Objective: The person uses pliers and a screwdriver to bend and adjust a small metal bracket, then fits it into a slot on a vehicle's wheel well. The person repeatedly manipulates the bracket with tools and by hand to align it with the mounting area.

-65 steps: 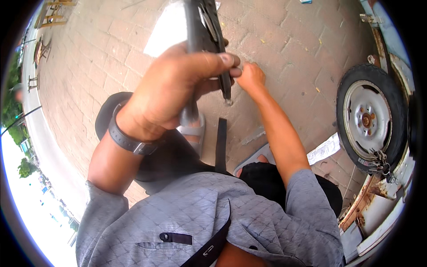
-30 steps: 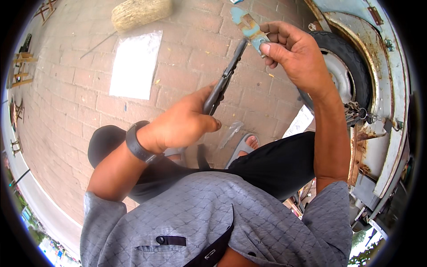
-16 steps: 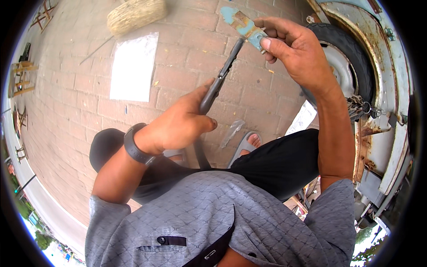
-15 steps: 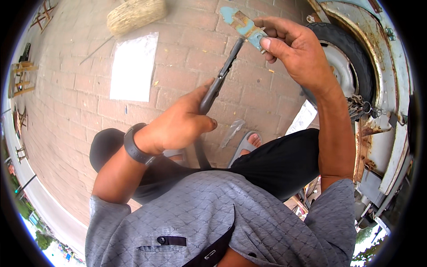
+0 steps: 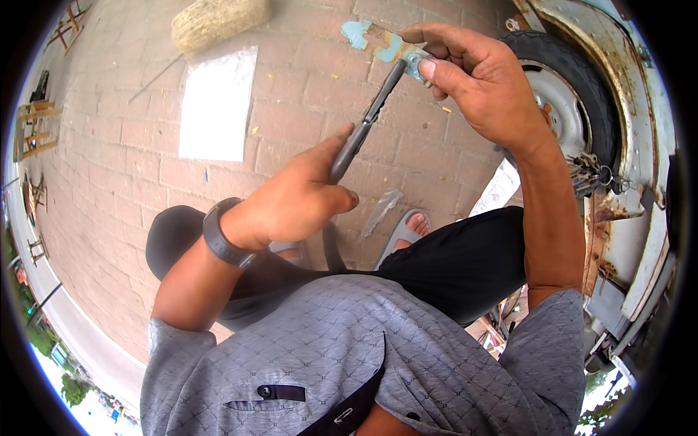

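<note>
My left hand point(image 5: 302, 192), a dark watch on its wrist, is closed round a pair of dark grey pliers point(image 5: 372, 112) seen edge-on. The jaw end points up and right and overlaps a small metal plate point(image 5: 389, 48); whether it grips the plate I cannot tell. Flaking light-blue paint and brown rust cover the plate, which has a notched outline. Its near right end is pinched between the thumb and fingers of my right hand point(image 5: 483, 87). The plate's far end sticks out to the left, above the paving.
A white sheet in clear plastic point(image 5: 217, 105) lies on the brick paving near a pale log-like block point(image 5: 218, 25). At right stands a rusty vehicle body with a wheel point(image 5: 560, 109) and a bunch of keys point(image 5: 587, 174). A clear plastic scrap point(image 5: 382, 211) lies near my sandalled foot.
The plate in my right hand has shifted a little left and tilted flatter. The pliers' tip has moved slightly right and now overlaps the plate's lower edge.
</note>
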The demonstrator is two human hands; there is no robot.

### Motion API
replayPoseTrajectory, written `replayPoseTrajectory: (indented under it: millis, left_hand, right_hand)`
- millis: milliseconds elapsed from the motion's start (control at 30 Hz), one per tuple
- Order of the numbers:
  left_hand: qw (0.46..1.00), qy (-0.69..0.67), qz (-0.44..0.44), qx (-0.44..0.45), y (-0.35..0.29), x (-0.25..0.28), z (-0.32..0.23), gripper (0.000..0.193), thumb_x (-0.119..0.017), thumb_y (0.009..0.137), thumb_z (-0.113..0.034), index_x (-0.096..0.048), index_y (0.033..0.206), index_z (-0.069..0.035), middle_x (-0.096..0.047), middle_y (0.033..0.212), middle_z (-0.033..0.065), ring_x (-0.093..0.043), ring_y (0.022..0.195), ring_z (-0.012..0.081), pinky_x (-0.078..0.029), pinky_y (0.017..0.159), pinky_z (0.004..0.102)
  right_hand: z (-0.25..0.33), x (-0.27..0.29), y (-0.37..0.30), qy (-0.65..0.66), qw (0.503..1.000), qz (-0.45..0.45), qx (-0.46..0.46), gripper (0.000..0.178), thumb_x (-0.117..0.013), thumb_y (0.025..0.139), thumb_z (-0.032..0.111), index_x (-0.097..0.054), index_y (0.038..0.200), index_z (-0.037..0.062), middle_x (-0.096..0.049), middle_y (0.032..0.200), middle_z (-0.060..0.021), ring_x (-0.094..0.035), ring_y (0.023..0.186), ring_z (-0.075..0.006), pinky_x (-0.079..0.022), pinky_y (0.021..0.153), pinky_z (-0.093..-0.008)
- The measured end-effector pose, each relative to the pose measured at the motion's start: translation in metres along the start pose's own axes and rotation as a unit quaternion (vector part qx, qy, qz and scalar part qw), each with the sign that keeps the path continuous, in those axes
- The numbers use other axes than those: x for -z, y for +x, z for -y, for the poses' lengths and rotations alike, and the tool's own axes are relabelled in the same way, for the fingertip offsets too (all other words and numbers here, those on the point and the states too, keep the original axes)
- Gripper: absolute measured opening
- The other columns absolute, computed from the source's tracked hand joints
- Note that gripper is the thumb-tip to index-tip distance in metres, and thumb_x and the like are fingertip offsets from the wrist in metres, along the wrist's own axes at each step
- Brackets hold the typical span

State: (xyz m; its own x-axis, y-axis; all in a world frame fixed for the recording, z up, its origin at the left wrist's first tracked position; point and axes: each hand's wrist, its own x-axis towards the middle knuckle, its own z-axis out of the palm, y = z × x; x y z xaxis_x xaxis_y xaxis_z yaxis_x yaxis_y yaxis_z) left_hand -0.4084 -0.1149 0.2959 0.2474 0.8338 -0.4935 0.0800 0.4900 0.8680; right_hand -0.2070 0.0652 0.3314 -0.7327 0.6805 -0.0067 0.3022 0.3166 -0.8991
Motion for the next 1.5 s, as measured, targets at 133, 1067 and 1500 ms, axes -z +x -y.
replayPoseTrajectory:
  millis: [133,1067,1500]
  left_hand:
    - [1.000,-0.003,0.000,0.000,0.002,0.001,-0.001,0.070,-0.065,0.087,-0.004,-0.039,0.151,0.007,-0.055,0.133,0.0096,-0.048,0.124,0.0173,-0.036,0.109,0.0301]
    - [0.999,-0.032,-0.007,-0.001,0.004,-0.002,-0.005,0.052,-0.066,0.089,-0.007,-0.051,0.137,0.006,-0.059,0.118,0.0078,-0.054,0.112,0.0171,-0.042,0.101,0.0322]
    - [0.998,-0.052,-0.002,0.028,0.006,-0.003,-0.001,0.042,-0.066,0.088,-0.008,-0.056,0.127,0.004,-0.061,0.113,0.0074,-0.056,0.103,0.0153,-0.047,0.093,0.0309]
  right_hand:
    - [-0.002,-0.002,0.000,-0.002,1.000,0.004,-0.016,0.032,-0.064,0.095,0.006,-0.068,0.127,0.0030,-0.057,0.075,0.0032,-0.049,0.066,-0.0055,-0.042,0.059,-0.0239]
    - [-0.005,-0.005,0.000,0.000,1.000,0.018,0.002,0.031,-0.064,0.096,0.007,-0.068,0.126,0.0028,-0.061,0.078,0.0011,-0.054,0.069,-0.0057,-0.045,0.061,-0.0243]
    - [-0.005,-0.013,-0.003,-0.040,0.998,-0.047,0.016,0.034,-0.070,0.091,0.008,-0.067,0.124,0.0022,-0.072,0.090,-0.0092,-0.065,0.074,-0.0150,-0.052,0.067,-0.0299]
